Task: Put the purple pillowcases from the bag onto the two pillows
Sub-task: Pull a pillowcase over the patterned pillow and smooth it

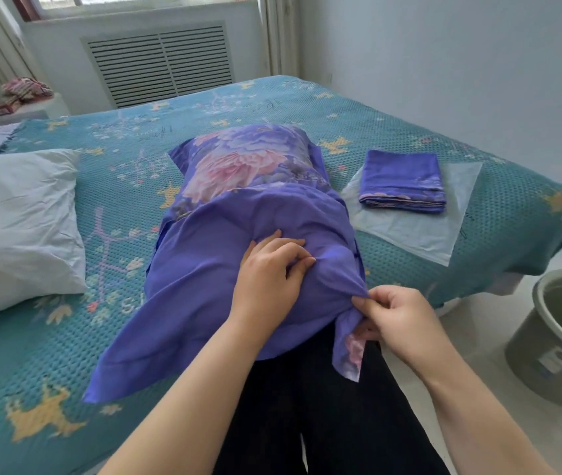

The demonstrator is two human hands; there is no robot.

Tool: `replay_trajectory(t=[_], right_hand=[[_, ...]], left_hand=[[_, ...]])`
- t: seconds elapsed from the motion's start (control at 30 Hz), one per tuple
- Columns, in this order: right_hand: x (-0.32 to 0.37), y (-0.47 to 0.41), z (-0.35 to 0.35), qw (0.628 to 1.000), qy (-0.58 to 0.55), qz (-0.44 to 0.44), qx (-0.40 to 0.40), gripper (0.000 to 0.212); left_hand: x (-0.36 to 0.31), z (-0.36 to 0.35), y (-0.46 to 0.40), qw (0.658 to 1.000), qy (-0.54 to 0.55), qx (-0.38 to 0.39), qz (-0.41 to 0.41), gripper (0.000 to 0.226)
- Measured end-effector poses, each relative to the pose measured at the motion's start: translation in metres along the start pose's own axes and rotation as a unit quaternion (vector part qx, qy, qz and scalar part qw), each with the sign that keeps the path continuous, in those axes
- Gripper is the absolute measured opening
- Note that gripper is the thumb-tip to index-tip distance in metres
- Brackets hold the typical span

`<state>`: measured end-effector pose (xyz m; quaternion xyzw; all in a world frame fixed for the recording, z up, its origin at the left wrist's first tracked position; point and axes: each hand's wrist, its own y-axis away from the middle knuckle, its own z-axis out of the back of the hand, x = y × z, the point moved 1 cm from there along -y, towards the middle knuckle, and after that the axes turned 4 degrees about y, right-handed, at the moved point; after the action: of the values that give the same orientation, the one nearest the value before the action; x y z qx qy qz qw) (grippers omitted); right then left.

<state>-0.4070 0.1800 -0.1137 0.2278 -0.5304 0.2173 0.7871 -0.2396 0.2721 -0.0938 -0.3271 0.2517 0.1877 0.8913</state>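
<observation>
The bed [67, 354] filled most of the view under a teal patterned cover. On its left lay a bare white pillow [15, 228], not yet dressed. In the middle lay the other pillow, already inside a purple flowered case [238, 186], its long axis running straight away from the person, closed end far, open end near and hanging over the bed's edge against the person's legs. To the right, well apart from it, a folded case [403, 183] sat on a flat clear bag [420, 231]. A grey bucket [560, 337] stood on the floor at right.

The left hand [269, 272] lay on top of the case near its open end, fingers curled and bunching a fold of cloth. The right hand [399, 317] pinched the case's near right corner at the hem, with the loose flap hanging below it.

Both hands were at the mouth, so the slack lay toward the person and the pillow's bulk lay beyond the grip. The next move likely calls for drawing the hem along that long axis, toward the body, to seat the pillow fully. The right hand, at the corner, seemed better placed to pull.
</observation>
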Motion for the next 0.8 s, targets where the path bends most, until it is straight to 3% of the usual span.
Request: replay_trajectory(t=[0.07,0.13,0.23,0.37,0.5,0.57,0.63,0.67,0.73,0.8], right_hand=[[0.006,0.005,0.012,0.997,0.047,0.047,-0.042,0.014],[0.013,0.009,0.011,0.995,0.022,0.071,-0.067,0.015],[0.018,0.008,-0.004,0.981,-0.172,0.04,-0.077,0.014],[0.02,-0.007,-0.021,0.885,-0.461,-0.053,0.031,0.013],[0.019,-0.013,-0.027,0.853,-0.512,-0.069,0.082,0.038],[0.018,-0.014,-0.032,0.883,-0.464,-0.025,0.06,0.022],[0.018,-0.017,-0.032,0.967,-0.243,0.077,-0.026,0.022],[0.018,-0.021,-0.032,0.982,-0.107,0.144,-0.061,0.023],[0.017,-0.025,-0.036,0.97,0.077,0.229,-0.032,0.028],[0.013,-0.028,-0.038,0.95,0.177,0.252,0.043,0.051]], left_hand=[[-0.003,-0.003,0.003,1.0,-0.019,-0.014,0.0,0.016],[-0.005,-0.007,0.004,0.997,-0.066,-0.038,-0.017,0.022],[-0.006,-0.011,0.002,0.986,-0.153,-0.048,-0.052,0.021],[-0.005,-0.019,0.004,0.973,-0.211,0.019,-0.09,0.009],[0.0,-0.023,0.002,0.978,-0.177,0.046,-0.097,0.008],[0.003,-0.023,-0.001,0.979,-0.163,0.081,-0.095,0.008],[0.006,-0.022,-0.003,0.978,-0.154,0.111,-0.089,0.017],[0.007,-0.02,-0.004,0.982,-0.131,0.108,-0.077,0.014],[0.011,-0.016,-0.004,0.993,-0.07,0.088,-0.028,0.016],[0.014,-0.011,-0.009,0.995,-0.006,0.09,0.035,0.014]])
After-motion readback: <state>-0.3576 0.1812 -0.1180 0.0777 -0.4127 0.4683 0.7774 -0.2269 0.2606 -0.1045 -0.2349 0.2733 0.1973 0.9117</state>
